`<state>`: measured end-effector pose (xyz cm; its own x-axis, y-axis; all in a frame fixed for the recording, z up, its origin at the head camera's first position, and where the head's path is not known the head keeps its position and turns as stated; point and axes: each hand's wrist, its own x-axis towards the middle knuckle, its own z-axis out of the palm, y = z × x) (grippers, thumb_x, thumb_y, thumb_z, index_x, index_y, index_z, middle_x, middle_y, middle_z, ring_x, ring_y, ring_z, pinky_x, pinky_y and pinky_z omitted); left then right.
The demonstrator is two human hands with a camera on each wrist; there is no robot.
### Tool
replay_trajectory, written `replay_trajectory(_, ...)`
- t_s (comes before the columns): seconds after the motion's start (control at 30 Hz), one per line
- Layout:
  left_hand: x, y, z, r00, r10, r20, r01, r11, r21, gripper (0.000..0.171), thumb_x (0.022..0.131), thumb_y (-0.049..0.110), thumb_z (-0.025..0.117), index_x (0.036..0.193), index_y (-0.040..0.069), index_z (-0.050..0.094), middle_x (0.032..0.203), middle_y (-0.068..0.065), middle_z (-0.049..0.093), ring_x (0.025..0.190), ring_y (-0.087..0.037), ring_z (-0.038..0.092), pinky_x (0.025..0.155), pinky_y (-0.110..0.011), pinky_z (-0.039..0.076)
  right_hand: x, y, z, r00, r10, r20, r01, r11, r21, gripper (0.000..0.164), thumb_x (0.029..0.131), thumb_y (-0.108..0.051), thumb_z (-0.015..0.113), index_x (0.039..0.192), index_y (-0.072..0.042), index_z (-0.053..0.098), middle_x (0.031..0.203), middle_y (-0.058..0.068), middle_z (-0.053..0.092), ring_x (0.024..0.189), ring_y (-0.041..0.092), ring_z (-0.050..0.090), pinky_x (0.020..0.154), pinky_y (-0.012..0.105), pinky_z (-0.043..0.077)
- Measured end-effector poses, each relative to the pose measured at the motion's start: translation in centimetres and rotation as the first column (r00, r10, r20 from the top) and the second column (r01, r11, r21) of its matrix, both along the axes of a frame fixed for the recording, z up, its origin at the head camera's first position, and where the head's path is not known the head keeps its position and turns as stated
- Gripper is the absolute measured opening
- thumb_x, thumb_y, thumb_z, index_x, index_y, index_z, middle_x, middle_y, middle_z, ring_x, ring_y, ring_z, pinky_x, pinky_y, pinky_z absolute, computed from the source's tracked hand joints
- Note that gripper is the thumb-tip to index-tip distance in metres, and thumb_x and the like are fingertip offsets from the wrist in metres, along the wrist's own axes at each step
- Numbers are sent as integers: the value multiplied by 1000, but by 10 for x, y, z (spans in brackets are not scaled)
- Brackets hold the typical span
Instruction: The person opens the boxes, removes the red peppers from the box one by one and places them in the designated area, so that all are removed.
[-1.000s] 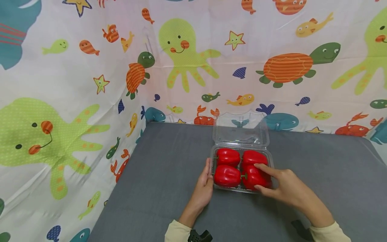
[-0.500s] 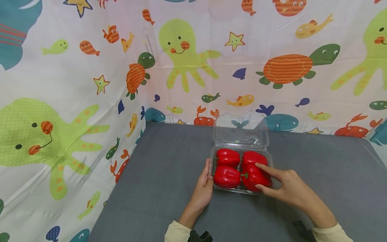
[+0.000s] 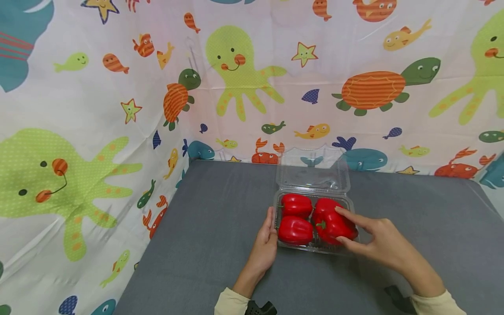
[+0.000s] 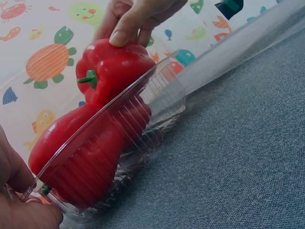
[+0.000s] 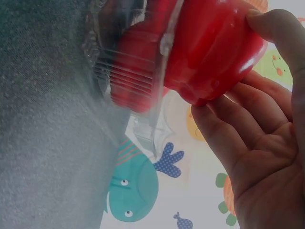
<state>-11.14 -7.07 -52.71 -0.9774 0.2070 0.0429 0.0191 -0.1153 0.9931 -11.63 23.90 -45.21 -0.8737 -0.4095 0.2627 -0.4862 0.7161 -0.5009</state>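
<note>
A clear plastic clamshell container stands with its lid folded back. My left hand grips its left side; in the left wrist view the rim passes between thumb and fingers. My right hand holds a red bell pepper with a green stem, thumb on one side and fingers on the other. This pepper rises above the rim in both wrist views. Inside the container, two more peppers lie on the left, one at the back and one in front. The back right pepper is partly covered by the held one.
A grey cloth covers the table. Behind it and to the left hangs a white curtain printed with sea animals; the lid reaches back close to it. A black wrist strap shows at my left sleeve.
The front right pepper has come up out of its place and shifted slightly right and back with my right hand. My left hand and the container have stayed put.
</note>
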Motion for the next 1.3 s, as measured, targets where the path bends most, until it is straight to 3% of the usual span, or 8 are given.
replay_trajectory(0.13, 0, -1, -1, 1000, 4, 1, -4, 1000, 4, 68, 110, -5, 30, 170, 10, 4, 178, -2, 7, 163, -21, 2, 131, -44, 12, 0, 4, 5, 999, -6, -45, 6, 1000, -13, 79, 76, -27, 97, 148, -19, 65, 106, 7, 81, 79, 12, 75, 64, 20, 60)
replay_trajectory(0.3, 0, 0, 0, 1000, 10, 5, -10, 1000, -3, 67, 110, -3, 31, 170, 10, 5, 178, -4, 7, 164, -22, 3, 131, -45, 12, 0, 10, 12, 995, -35, -92, 32, 999, -35, 84, 75, -22, 98, 151, -21, 62, 106, 7, 81, 68, -2, 63, 56, 19, 57)
replay_trajectory(0.5, 0, 0, -1, 1000, 14, 3, -14, 1000, -14, 67, 110, -2, 31, 170, 10, 5, 178, -5, 7, 164, -23, 3, 131, -45, 12, -2, 19, 18, 986, -76, -151, 74, 997, -20, 89, 73, -21, 98, 153, -23, 59, 118, 16, 78, 74, 15, 72, 54, 20, 57)
replay_trajectory(0.73, 1, 0, 0, 1000, 12, 2, -12, 1000, -20, 67, 110, -3, 32, 170, 8, 4, 178, -7, 6, 164, -23, 3, 131, -44, 12, -6, 32, 23, 977, -122, -173, 125, 992, 11, 97, 72, -20, 98, 158, -26, 53, 119, 23, 76, 67, 11, 65, 49, 22, 54)
replay_trajectory(1.1, 1, 0, 0, 1000, 11, -4, -11, 1000, -6, 67, 110, -3, 31, 170, 9, 5, 178, -5, 7, 164, -23, 3, 131, -45, 12, -13, 48, 26, 964, -159, -214, 170, 985, 35, 98, 72, -15, 97, 159, -21, 51, 117, 29, 74, 75, 30, 72, 52, 26, 58)
replay_trajectory(1.3, 1, 0, 2, 1000, 1, 5, -1, 1000, 2, 68, 109, -3, 31, 170, 10, 4, 178, -4, 6, 164, -22, 3, 130, -43, 13, -16, 55, 23, 956, -183, -230, 196, 980, 38, 99, 73, -15, 96, 160, -22, 50, 125, 29, 71, 80, 39, 73, 55, 42, 63)
